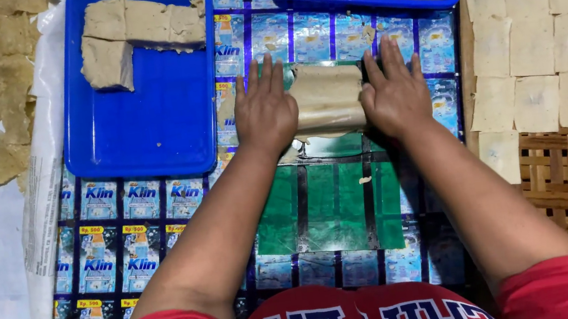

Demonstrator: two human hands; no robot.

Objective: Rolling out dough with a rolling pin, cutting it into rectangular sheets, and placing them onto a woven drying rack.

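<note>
My left hand (264, 107) and right hand (394, 90) lie flat, fingers stretched out, pressing on the two ends of a beige dough roll (327, 99) between them; it may be wound round a pin, I cannot tell. The roll rests on the printed plastic mat (160, 219), just right of the blue tray (155, 125) holding dough blocks (135, 29)
</note>
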